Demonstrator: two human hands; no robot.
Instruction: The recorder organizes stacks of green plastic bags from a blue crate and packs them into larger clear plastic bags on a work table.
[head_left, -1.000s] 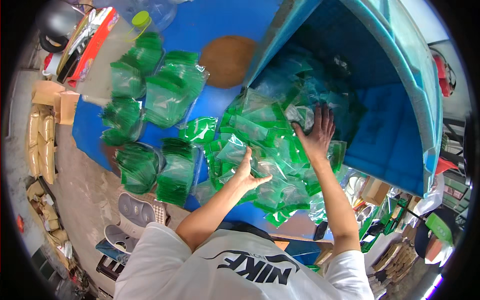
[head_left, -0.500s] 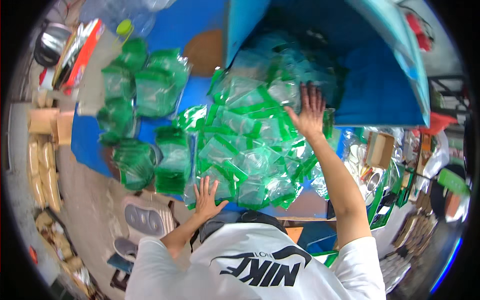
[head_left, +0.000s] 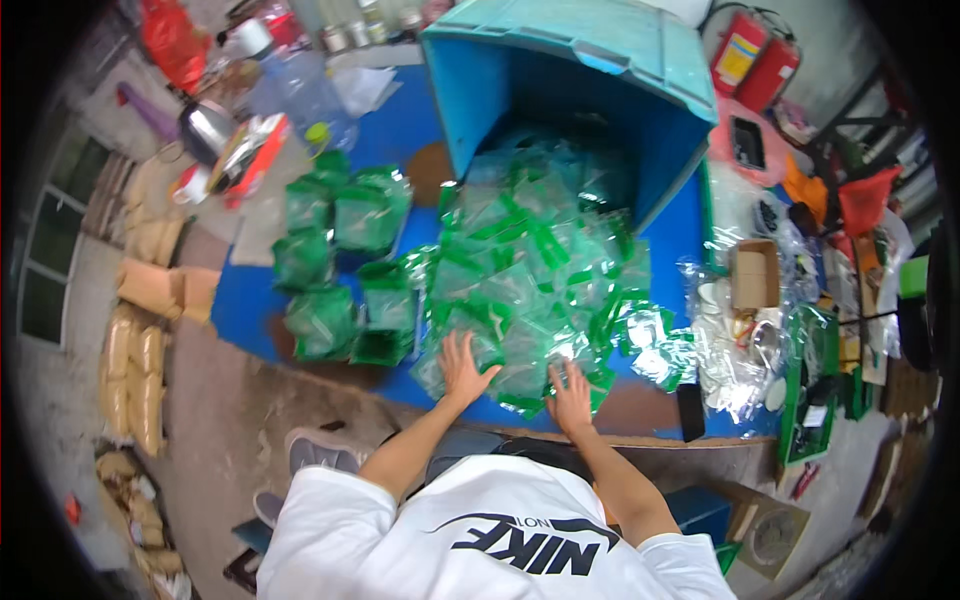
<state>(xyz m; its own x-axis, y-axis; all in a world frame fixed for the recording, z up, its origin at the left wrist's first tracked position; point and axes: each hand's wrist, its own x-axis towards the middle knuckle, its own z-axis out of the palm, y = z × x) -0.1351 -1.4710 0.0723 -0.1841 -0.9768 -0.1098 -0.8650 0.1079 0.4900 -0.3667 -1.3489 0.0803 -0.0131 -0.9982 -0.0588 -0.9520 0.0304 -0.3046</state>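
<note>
A: Where do the hands lie relative to the table edge?
B: The left hand (head_left: pixel 463 366) and right hand (head_left: pixel 571 392), apart, fingers spread flat and gripping nothing, press the near margin of the loose pile of green-topped clear bags (head_left: pixel 530 275), just inside the front edge of the blue table (head_left: pixel 245 300).

A: What differs from half a second earlier?
B: The right hand has withdrawn from the mouth of the tipped blue bin (head_left: pixel 600 90) to the front edge.

A: Counts?
B: One bin; about seven bundled bag stacks (head_left: pixel 340 265) at left, bare blue strips between them; loose bags uncountable.
</note>
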